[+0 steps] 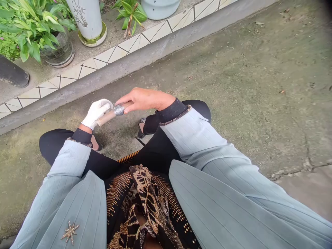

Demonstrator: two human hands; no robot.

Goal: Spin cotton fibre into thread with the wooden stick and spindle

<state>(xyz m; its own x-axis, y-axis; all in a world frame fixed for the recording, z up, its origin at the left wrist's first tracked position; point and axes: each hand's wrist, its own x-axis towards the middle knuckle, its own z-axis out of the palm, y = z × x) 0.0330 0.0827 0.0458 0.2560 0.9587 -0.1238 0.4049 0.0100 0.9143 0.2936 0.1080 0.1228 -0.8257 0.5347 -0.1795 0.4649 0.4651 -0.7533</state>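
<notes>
A light wooden stick (106,118) with silvery wire (119,110) wound round its middle is held out above the ground, between my knees. My bare right hand (141,99) grips the stick's right part, its fingers closed just beside the wire coil. On the other side, my left hand (95,113) wears a white glove and lies against the left part of the stick. Its fingers are curled in close to the wire. What they pinch, if anything, is hidden by the glove.
Beyond a low kerb (109,74) with tile edging stand a glass pot (58,52) of leafy plants, a white planter (86,19) on a saucer and a pale blue pot (160,7). A dark pipe (12,73) lies at the left. Cracked concrete (246,93) stretches to the right.
</notes>
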